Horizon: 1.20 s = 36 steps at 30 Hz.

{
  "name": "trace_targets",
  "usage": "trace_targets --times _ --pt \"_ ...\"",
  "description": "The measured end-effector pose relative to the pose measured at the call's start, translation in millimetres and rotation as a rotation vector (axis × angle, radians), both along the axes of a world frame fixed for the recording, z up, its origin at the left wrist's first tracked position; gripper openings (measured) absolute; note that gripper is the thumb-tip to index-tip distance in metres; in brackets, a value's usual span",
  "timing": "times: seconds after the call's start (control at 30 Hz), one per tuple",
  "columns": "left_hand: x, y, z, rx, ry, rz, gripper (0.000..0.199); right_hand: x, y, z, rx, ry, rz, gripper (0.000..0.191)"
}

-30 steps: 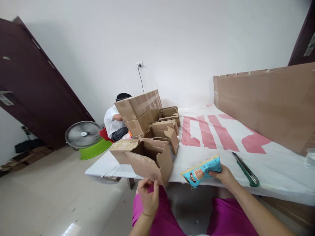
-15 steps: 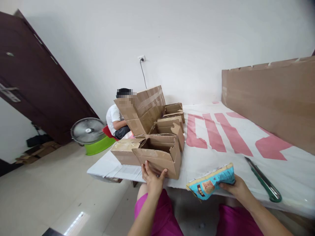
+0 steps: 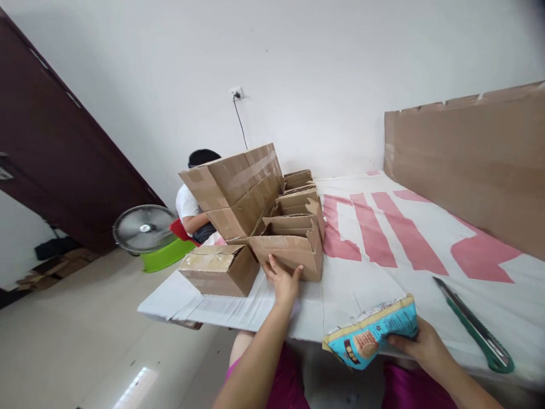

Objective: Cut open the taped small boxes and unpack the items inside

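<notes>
The left hand (image 3: 283, 279) is empty, its fingers spread against the near face of an open cardboard box (image 3: 292, 249), while the right hand (image 3: 421, 343) is closed around one end of a blue packet (image 3: 370, 335), thumb on the near side. From the right hand the packet points left and slightly toward the wearer, its free end reaching toward the left forearm; it hangs over the near edge of the table (image 3: 306, 315), and whether it touches the cloth cannot be told. The open box lies ahead and to the left of the right hand, well apart from it, so the left hand is by far the nearer one; the box's long side runs left to right across the left hand's fingertips. A closed carton (image 3: 213, 270) sits left of the left hand, and a green-handled cutter (image 3: 474, 326) lies just right of the right hand
</notes>
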<state>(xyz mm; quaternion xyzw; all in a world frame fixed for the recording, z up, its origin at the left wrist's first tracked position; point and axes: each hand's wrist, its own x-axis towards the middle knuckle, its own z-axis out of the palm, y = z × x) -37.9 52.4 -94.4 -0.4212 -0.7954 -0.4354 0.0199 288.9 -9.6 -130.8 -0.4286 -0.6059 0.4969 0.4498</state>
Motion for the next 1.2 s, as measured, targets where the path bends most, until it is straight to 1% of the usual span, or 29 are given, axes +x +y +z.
trace_targets --times 0.1,0.2,0.33,0.47,0.63,0.77,0.87,1.0,1.1,1.2 --pt "-2 28 5.6 -0.007 0.022 0.012 0.101 1 -2 -0.1 0.004 0.031 0.005 0.035" --pt "1 51 7.8 -0.005 0.041 0.019 0.099 1 -4 -0.1 -0.005 0.042 0.004 0.035" --pt "9 75 7.4 0.001 0.016 0.012 0.096 0 -4 2.4 -0.009 0.015 -0.005 0.035" --pt "16 97 8.5 -0.004 -0.023 0.04 0.095 -1 -4 5.7 -0.028 0.007 0.018 0.035" --pt "19 128 10.9 -0.019 -0.041 0.07 0.091 0 -4 7.5 -0.04 -0.004 0.039 0.034" --pt "20 150 9.4 -0.02 -0.034 0.072 0.087 -1 -5 6.9 -0.06 0.005 0.031 0.034" --pt "20 159 4.8 -0.011 -0.015 0.073 0.085 -1 -6 7.5 -0.078 -0.005 0.044 0.033" --pt "18 161 -0.8 -0.006 0.0 0.075 0.086 -1 -5 10.5 -0.075 -0.025 0.039 0.032" --pt "17 160 0.7 -0.014 -0.01 0.072 0.086 -1 -5 10.9 -0.067 -0.039 0.038 0.034" --pt "17 153 6.2 -0.032 -0.046 0.058 0.086 -1 -5 8.0 -0.063 -0.046 0.026 0.036"
